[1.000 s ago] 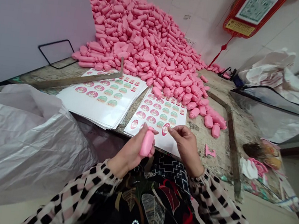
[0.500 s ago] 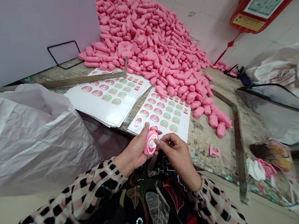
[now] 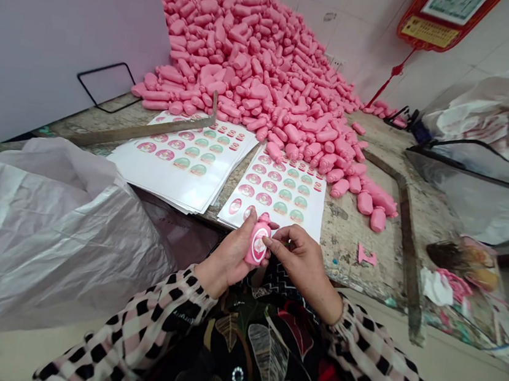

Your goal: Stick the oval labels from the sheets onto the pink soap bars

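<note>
Two hands meet at the table's (image 3: 358, 253) near edge: left hand (image 3: 227, 258) grips one pink bottle (image 3: 258, 240), right hand (image 3: 299, 258) pinches its label; two sticker sheets (image 3: 277, 193) lie behind.

Bottle sticker: the oval label (image 3: 259, 246) on the pink bottle (image 3: 258, 244) shows a white design, lettering too small to read.
Sticker sheets (image 3: 277, 194): printed ovals, wording unreadable.
Red wall plaque (image 3: 438, 15): yellow strip and green panel carry characters, blurred beyond reading.
</note>
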Available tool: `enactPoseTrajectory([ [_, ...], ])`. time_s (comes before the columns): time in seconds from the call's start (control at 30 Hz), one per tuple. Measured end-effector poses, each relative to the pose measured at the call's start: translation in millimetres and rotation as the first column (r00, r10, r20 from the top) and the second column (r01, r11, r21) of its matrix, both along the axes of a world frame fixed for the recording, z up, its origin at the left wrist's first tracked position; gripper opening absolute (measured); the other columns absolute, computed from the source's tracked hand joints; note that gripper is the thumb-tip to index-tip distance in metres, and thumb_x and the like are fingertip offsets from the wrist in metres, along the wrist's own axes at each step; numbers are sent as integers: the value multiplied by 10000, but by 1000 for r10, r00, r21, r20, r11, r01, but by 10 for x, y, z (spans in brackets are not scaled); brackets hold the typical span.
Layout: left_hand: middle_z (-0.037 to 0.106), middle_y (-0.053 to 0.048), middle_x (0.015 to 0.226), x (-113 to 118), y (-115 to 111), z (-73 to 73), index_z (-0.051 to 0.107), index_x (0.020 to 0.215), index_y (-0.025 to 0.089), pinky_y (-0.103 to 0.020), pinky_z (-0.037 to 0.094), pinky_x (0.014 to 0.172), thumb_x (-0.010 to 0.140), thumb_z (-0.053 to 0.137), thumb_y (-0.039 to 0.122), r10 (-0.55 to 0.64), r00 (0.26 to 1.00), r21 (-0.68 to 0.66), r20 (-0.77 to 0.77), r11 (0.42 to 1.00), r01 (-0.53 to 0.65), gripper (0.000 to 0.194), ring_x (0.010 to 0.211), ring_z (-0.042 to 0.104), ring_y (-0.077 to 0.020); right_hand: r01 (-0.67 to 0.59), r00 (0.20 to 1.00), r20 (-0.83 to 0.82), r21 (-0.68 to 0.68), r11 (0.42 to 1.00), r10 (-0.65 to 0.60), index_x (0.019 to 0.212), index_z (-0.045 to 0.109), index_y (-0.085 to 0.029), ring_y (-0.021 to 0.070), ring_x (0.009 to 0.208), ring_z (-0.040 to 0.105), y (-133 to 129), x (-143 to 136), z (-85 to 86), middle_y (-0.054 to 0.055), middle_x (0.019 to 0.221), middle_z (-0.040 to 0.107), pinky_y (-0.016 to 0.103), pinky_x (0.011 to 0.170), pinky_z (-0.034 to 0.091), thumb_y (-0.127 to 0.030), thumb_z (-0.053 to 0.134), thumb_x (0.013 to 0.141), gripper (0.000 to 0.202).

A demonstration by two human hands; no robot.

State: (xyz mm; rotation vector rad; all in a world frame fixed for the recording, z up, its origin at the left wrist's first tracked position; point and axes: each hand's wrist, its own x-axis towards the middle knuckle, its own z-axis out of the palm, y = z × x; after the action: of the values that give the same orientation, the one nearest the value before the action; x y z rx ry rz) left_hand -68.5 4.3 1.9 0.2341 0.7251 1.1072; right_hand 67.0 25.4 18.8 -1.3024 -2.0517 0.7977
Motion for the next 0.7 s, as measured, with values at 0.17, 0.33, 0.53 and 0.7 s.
enactPoseTrajectory([
  [0.17, 557, -26, 731, 13, 6, -6, 590, 953, 139, -179, 381, 380, 816, 407, 577, -17, 999, 24, 36, 1000, 16, 494, 476, 505, -76, -58, 944, 329, 198, 978, -11, 834, 624, -219, 137, 700, 544, -84, 26, 159, 18, 803, 605, 253, 629, 358, -448, 477, 840, 273],
  [0.33, 547, -26, 691, 45, 14, 9, 592, 993, 140, -179, 373, 386, 820, 400, 575, 3, 1000, 10, 2, 1000, -3, 506, 472, 495, -80, -22, 949, 315, 115, 993, -16, 840, 617, -225, 135, 703, 547, -74, 33, 144, 5, 793, 612, 241, 619, 354, -487, 450, 844, 311],
  [0.53, 497, 7, 602, 89, 79, 104, 591, 1024, 145, -172, 367, 394, 799, 469, 550, 47, 993, 11, -112, 999, -46, 480, 449, 462, -70, 59, 964, 259, -5, 998, -55, 807, 609, -231, 133, 672, 543, -20, 32, 137, -11, 771, 619, 236, 580, 337, -535, 437, 831, 350],
  [0.7, 520, -1, 652, 93, 167, 186, 590, 1029, 149, -170, 372, 400, 782, 500, 545, 7, 989, -2, -146, 1000, -8, 475, 481, 492, -75, 59, 930, 345, 200, 978, -126, 802, 617, -206, 155, 724, 539, -14, 84, 236, 30, 781, 603, 261, 627, 324, -505, 435, 844, 352],
])
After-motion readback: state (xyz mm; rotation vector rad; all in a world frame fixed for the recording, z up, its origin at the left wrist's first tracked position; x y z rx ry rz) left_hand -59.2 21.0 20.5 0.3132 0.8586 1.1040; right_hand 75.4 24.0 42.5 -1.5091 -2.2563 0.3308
